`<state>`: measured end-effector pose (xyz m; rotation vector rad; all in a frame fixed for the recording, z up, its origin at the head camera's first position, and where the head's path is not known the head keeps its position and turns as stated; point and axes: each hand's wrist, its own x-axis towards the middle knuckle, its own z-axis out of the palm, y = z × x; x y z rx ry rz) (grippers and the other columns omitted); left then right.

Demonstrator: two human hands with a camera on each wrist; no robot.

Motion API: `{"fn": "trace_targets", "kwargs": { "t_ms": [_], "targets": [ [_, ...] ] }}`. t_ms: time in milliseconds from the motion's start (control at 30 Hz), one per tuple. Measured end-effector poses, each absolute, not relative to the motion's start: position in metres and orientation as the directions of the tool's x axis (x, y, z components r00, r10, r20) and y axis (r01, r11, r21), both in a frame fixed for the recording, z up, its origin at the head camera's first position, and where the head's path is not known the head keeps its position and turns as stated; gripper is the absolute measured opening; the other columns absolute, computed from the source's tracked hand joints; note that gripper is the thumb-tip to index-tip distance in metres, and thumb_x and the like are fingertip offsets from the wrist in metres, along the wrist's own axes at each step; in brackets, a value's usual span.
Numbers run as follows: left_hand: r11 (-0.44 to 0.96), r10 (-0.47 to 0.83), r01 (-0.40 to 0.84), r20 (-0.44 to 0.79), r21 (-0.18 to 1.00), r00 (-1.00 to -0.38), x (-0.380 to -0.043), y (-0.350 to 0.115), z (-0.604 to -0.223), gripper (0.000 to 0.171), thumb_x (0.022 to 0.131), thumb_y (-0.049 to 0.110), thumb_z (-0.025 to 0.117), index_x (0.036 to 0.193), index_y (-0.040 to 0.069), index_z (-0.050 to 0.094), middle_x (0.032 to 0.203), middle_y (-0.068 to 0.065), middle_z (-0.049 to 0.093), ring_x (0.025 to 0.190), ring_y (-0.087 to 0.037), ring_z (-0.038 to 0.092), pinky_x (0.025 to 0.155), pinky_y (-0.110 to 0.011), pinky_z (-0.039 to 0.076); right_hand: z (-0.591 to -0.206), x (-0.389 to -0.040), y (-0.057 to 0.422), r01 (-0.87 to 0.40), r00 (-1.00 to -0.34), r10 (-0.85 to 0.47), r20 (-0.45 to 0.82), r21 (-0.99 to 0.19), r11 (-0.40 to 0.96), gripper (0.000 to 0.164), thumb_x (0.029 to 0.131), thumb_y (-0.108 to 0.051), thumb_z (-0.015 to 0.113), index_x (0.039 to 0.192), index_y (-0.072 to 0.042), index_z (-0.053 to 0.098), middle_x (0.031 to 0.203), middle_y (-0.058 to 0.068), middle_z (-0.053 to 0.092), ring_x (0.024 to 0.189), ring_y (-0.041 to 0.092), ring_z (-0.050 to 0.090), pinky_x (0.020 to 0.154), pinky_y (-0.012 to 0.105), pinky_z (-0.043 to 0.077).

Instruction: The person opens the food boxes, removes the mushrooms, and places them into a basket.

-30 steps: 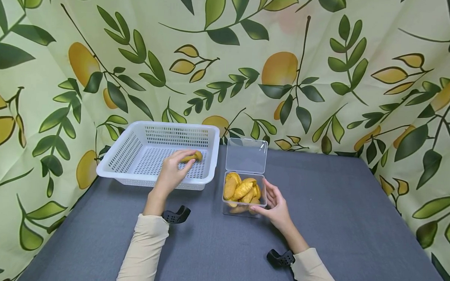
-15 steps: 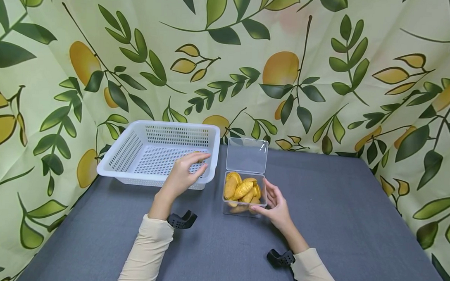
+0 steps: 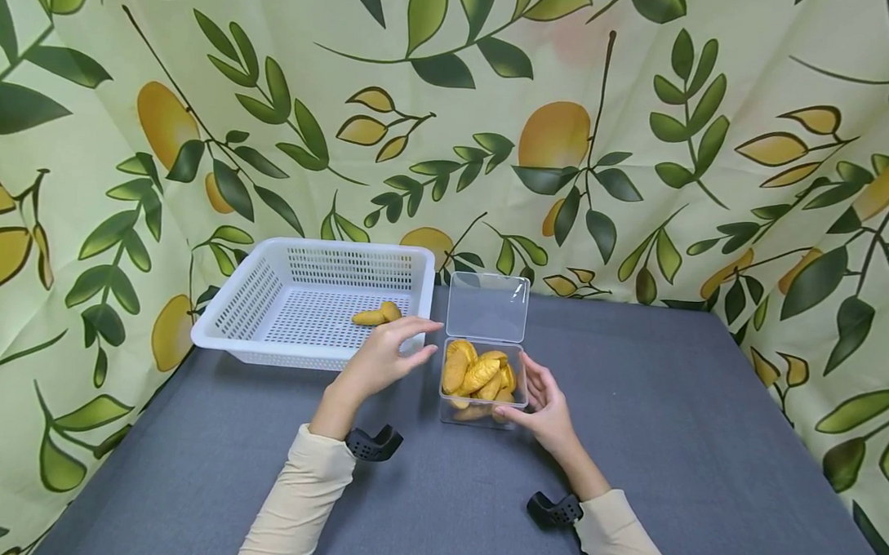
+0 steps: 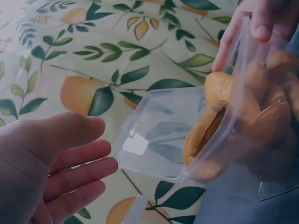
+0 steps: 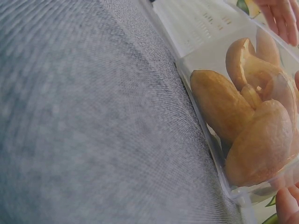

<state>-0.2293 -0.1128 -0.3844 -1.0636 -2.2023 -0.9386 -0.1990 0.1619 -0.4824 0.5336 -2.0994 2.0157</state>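
My left hand [image 3: 389, 357] is at the front right of the white basket, its thumb and fingers spread apart with nothing between them. In the left wrist view, that hand [image 4: 70, 158] faces the clear box without touching it. The clear plastic box [image 3: 484, 403] stands on the table with its lid [image 3: 487, 308] raised at the back. Several yellow-brown mushrooms [image 3: 479, 377] fill it. My right hand [image 3: 549, 405] holds the box at its right side, thumb at the front corner. One more yellow-brown mushroom [image 3: 370, 317] lies on its side in the white basket [image 3: 247, 351].
A dark grey cloth [image 3: 674, 449] covers the table. Leaf-and-fruit patterned fabric [image 3: 450, 106] hangs right behind the basket and the lid. The basket stands left of the box, with a narrow strip of cloth between them.
My left hand has moved right, from over the basket toward the box, with nothing in it. The mushroom it was over stays in the basket. The right hand and box have not moved.
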Motion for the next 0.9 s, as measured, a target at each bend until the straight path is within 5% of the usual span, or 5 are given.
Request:
{"fn": "trace_targets", "kwargs": {
  "t_ms": [300, 900],
  "targets": [
    [0.465, 0.591, 0.780, 0.510, 0.418, -0.625, -0.224, -0.103, -0.384, 0.039, 0.081, 0.015, 0.076, 0.116, -0.001, 0.067, 0.113, -0.013, 0.072, 0.107, -0.025, 0.068, 0.096, -0.036, 0.056, -0.482, -0.199, 0.162, -0.375, -0.921, -0.126, 0.369, -0.927, 0.028, 0.090, 0.065, 0.013, 0.078, 0.143, 0.010, 0.032, 0.150, 0.035, 0.025, 0.129, -0.014, 0.040, 0.104, 0.008, 0.037],
    [0.551, 0.682, 0.776, 0.371, 0.307, -0.631, -0.222, -0.093, -0.391, 0.049, 0.078, 0.027, 0.079, 0.118, 0.003, 0.066, 0.119, -0.009, 0.070, 0.112, -0.022, 0.066, 0.101, -0.032, 0.053, -0.481, -0.198, 0.161, -0.374, -0.922, -0.122, 0.367, -0.927, 0.035, 0.089, 0.066, 0.014, 0.077, 0.142, 0.013, 0.031, 0.151, 0.034, 0.027, 0.126, -0.016, 0.041, 0.103, 0.007, 0.037]
  ]
}}
